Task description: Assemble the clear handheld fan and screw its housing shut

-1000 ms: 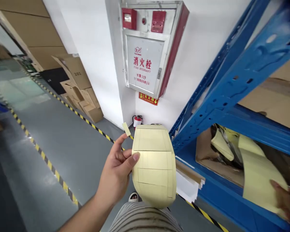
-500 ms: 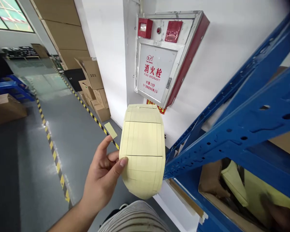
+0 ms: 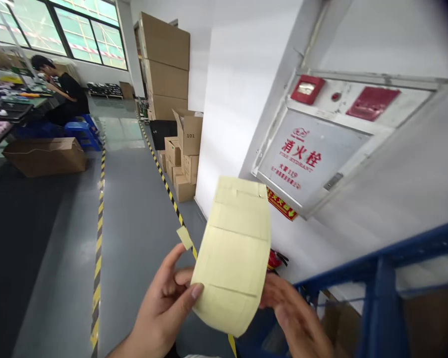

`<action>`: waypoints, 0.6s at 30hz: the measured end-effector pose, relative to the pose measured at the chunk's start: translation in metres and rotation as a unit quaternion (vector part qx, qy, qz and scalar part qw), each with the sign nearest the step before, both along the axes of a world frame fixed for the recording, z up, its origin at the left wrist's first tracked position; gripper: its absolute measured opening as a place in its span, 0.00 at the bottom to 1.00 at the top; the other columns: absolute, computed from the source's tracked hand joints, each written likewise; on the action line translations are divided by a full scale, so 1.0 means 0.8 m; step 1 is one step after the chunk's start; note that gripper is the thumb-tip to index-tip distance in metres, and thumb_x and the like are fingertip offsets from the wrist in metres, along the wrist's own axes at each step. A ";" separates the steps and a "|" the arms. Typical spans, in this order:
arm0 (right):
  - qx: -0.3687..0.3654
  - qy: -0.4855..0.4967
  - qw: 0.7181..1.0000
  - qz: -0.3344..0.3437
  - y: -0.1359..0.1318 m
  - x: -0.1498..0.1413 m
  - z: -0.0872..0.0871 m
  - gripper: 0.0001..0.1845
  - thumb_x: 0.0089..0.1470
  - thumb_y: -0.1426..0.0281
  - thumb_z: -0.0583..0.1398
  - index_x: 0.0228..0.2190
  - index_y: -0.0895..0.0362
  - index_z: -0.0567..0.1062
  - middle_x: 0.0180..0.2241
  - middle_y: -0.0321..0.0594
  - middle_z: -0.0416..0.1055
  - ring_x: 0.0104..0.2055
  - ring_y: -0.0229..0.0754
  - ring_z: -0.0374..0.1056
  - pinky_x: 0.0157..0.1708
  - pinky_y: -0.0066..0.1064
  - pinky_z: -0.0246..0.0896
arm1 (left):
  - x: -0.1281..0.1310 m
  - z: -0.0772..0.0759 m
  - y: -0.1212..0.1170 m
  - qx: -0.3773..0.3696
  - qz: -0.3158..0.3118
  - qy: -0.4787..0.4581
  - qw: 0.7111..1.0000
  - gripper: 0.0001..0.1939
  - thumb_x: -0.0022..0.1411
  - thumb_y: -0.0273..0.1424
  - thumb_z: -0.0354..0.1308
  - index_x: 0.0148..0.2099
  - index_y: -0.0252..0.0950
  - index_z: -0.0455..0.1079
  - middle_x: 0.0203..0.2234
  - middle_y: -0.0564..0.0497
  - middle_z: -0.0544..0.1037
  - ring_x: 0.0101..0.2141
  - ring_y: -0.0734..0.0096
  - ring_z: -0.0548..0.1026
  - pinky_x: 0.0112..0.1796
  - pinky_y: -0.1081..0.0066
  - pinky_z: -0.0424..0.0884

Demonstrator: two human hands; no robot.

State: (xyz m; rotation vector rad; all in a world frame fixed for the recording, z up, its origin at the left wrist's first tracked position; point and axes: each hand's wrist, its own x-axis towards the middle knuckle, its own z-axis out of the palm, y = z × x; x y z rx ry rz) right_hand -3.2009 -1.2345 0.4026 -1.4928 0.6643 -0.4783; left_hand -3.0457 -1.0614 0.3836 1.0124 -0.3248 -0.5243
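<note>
A pale yellow roll of labels (image 3: 235,248), crossed by thin dark seams, is tilted in front of me. My left hand (image 3: 164,303) grips its left edge, thumb on the face and some fingers behind. On the tip of the raised left index finger sits a small pale yellow label (image 3: 184,237). My right hand (image 3: 294,313), blurred, is at the roll's lower right edge. Its fingertips are hidden behind that edge and its thumb is off the roll's face, so I cannot tell whether it grips.
A blue metal rack (image 3: 388,303) stands at lower right. On the wall hangs a fire hydrant cabinet (image 3: 294,154), with a red extinguisher (image 3: 274,259) below. Cardboard boxes (image 3: 189,136) are stacked beyond the pillar. Striped floor tape (image 3: 99,248) edges the aisle; a person (image 3: 72,92) sits farther left.
My right hand has come from the box on the rack to the roll's right edge. The view has swung left, and the roll tilts more to the right, still in my left hand.
</note>
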 end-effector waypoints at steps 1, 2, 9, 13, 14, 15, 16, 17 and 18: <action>0.048 -0.050 0.996 0.048 0.007 0.052 0.003 0.28 0.54 0.50 0.66 0.53 0.48 0.78 0.52 0.46 0.78 0.54 0.58 0.73 0.52 0.43 0.70 | 0.026 -0.002 0.014 0.009 0.001 0.003 1.000 0.32 0.65 0.40 0.66 0.65 0.48 0.56 0.27 0.56 0.79 0.29 0.73 0.73 0.34 0.75 0.69; 0.093 -0.086 0.987 0.096 0.015 0.102 0.007 0.29 0.55 0.51 0.66 0.54 0.50 0.77 0.54 0.47 0.77 0.56 0.58 0.72 0.54 0.44 0.69 | 0.054 -0.003 0.028 0.019 0.002 0.006 1.000 0.32 0.65 0.41 0.66 0.65 0.48 0.56 0.27 0.56 0.79 0.29 0.73 0.72 0.34 0.75 0.68; 0.217 -0.135 0.956 0.141 0.090 0.348 0.033 0.18 0.57 0.60 0.67 0.49 0.51 0.82 0.48 0.47 0.80 0.54 0.57 0.73 0.55 0.48 0.68 | 0.242 0.015 0.124 0.058 0.034 0.030 0.997 0.32 0.63 0.41 0.67 0.65 0.50 0.59 0.26 0.55 0.77 0.29 0.70 0.72 0.31 0.74 0.68; 0.296 -0.107 0.936 0.156 0.109 0.453 0.032 0.19 0.56 0.61 0.68 0.49 0.52 0.82 0.47 0.48 0.81 0.54 0.57 0.74 0.54 0.49 0.69 | 0.341 0.019 0.143 0.042 0.049 -0.015 0.998 0.29 0.65 0.37 0.66 0.64 0.57 0.61 0.31 0.54 0.79 0.32 0.70 0.75 0.34 0.75 0.72; 0.305 -0.099 0.934 0.158 0.108 0.481 0.030 0.20 0.55 0.61 0.68 0.49 0.52 0.82 0.47 0.48 0.81 0.54 0.57 0.74 0.55 0.49 0.69 | 0.367 0.015 0.144 0.040 0.042 -0.029 0.998 0.29 0.66 0.35 0.65 0.64 0.59 0.61 0.33 0.54 0.79 0.33 0.70 0.76 0.35 0.75 0.73; 0.313 -0.093 0.931 0.160 0.106 0.511 0.026 0.20 0.55 0.61 0.69 0.49 0.52 0.82 0.48 0.48 0.80 0.55 0.57 0.73 0.55 0.49 0.68 | 0.395 0.010 0.144 0.037 0.034 -0.045 0.998 0.29 0.67 0.34 0.64 0.65 0.60 0.60 0.35 0.53 0.80 0.34 0.70 0.77 0.36 0.74 0.74; 0.320 -0.090 0.929 0.164 0.103 0.541 0.021 0.20 0.55 0.61 0.69 0.48 0.53 0.82 0.48 0.48 0.80 0.55 0.57 0.73 0.55 0.49 0.68 | 0.423 0.005 0.144 0.032 0.025 -0.060 0.997 0.30 0.67 0.34 0.64 0.66 0.61 0.59 0.36 0.52 0.80 0.35 0.68 0.78 0.36 0.72 0.76; 0.326 -0.088 0.926 0.168 0.099 0.573 0.015 0.19 0.55 0.62 0.69 0.48 0.53 0.82 0.48 0.48 0.80 0.55 0.57 0.73 0.55 0.49 0.68 | 0.452 0.001 0.142 0.030 0.020 -0.071 0.997 0.32 0.67 0.34 0.64 0.67 0.61 0.58 0.37 0.51 0.80 0.35 0.67 0.78 0.37 0.70 0.77; 0.332 -0.087 0.923 0.175 0.095 0.607 0.010 0.19 0.55 0.62 0.69 0.48 0.52 0.83 0.48 0.48 0.80 0.55 0.57 0.73 0.55 0.49 0.68 | 0.481 -0.001 0.140 0.032 0.027 -0.073 0.997 0.33 0.65 0.34 0.65 0.67 0.60 0.58 0.37 0.51 0.80 0.36 0.66 0.78 0.37 0.68 0.78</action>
